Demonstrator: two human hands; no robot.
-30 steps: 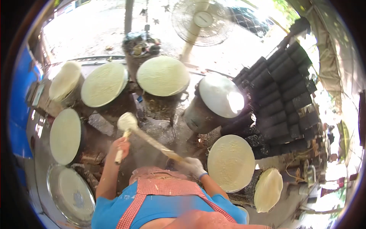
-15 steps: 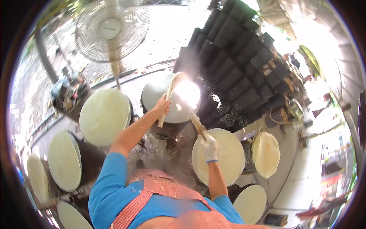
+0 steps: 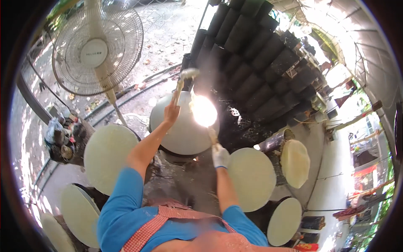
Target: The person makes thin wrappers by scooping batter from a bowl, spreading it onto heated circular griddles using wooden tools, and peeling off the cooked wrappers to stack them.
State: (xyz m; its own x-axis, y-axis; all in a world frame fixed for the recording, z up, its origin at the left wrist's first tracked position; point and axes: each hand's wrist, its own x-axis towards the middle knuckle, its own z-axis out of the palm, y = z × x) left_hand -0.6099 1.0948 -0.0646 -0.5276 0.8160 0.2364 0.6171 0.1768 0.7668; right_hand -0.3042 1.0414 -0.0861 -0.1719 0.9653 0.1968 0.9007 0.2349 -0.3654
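Before me is a round grey griddle point(image 3: 184, 136) on a dark stove. My left hand point(image 3: 171, 114), bare, is closed around a pale wooden-handled tool point(image 3: 179, 92). Its lumpy pale head reaches past the griddle's far rim. My right hand point(image 3: 220, 156), in a white glove, grips a short wooden stick point(image 3: 213, 135) at the near right rim. Beyond the stick's end, a blazing white glow point(image 3: 204, 111) washes out part of the griddle; whether it is flame or glare I cannot tell. Thin steam or smoke drifts nearby.
Pale round sheets cover discs on both sides: a left sheet point(image 3: 110, 161), a right sheet point(image 3: 252, 180) and several others. A stand fan point(image 3: 96, 52) stands at the far left, near a cluttered bucket point(image 3: 69, 140). Stacked black cylinders point(image 3: 252, 63) rise at the far right.
The view has shifted, moving the fan left and down in the picture. My left hand has moved farther over the griddle, taking the tool's head past the far rim. My right hand keeps its grip.
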